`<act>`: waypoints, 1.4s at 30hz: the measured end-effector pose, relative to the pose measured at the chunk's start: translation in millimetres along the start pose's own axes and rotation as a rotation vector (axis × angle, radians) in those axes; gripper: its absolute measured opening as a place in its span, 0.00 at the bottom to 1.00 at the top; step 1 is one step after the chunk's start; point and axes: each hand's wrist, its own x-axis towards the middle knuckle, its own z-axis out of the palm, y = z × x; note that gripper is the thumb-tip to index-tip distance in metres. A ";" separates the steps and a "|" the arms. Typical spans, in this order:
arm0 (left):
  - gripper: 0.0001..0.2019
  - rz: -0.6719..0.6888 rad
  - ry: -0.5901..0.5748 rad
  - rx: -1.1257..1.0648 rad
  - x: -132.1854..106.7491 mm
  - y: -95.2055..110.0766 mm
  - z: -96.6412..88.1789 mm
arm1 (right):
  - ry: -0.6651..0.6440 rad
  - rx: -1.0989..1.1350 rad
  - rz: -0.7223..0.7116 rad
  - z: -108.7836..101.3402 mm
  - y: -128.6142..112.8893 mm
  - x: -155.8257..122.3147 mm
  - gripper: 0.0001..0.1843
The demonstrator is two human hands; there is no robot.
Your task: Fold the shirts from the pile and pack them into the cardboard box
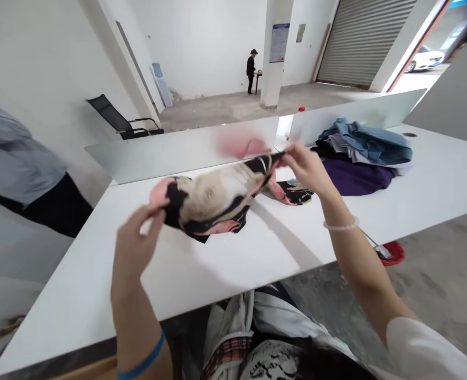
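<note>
A patterned garment, black with pink and beige shapes, is stretched between my two hands just over the white table. Its exact kind I cannot make out, and it is partly blurred. My left hand pinches the near left end between thumb and fingers. At the far right end, my right hand grips a narrow edge. Some of the same black and pink cloth hangs or lies on the tabletop below and behind my right hand.
On the white table, folded clothes in blue, white and purple are piled at right. A frosted divider runs along the back. A person in grey stands at left; another person is far off. A red bin sits below the front edge.
</note>
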 end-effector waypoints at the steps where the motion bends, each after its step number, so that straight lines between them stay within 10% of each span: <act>1: 0.19 -0.057 -0.157 0.087 -23.2 -7.3 -0.8 | -0.132 -0.049 0.049 -5.7 2.8 -19.7 0.11; 3: 0.21 -0.192 -0.425 0.219 -63.6 -28.0 2.4 | -0.380 -0.147 0.126 -10.6 12.7 -54.7 0.10; 6: 0.22 -0.315 -0.472 0.313 -101.2 -57.5 18.6 | -0.511 -0.222 0.216 -2.5 32.9 -88.0 0.10; 14: 0.35 0.062 -0.697 0.290 -140.4 -66.7 92.6 | -0.793 -0.315 0.188 57.1 89.5 -121.6 0.35; 17: 0.42 0.124 -0.715 0.326 -156.2 -65.7 101.9 | -0.721 -0.357 0.204 69.2 103.2 -136.0 0.22; 20: 0.22 0.126 -0.626 0.342 -162.8 -62.1 91.0 | -0.558 -0.382 0.129 63.5 101.8 -145.9 0.10; 28: 0.13 0.037 -0.227 0.306 -111.4 -3.2 4.9 | -0.033 -0.284 0.107 -2.4 10.4 -106.9 0.12; 33: 0.15 -0.055 0.052 0.427 -31.5 17.3 -8.3 | 0.205 -0.005 0.126 22.7 -4.6 -43.0 0.14; 38: 0.21 -0.066 0.220 0.568 22.8 -11.5 8.8 | 0.017 -0.058 -0.011 72.1 16.0 -8.8 0.20; 42: 0.19 -0.092 0.084 0.422 -21.7 -28.5 34.1 | -0.350 -0.079 -0.109 87.9 35.6 -48.6 0.22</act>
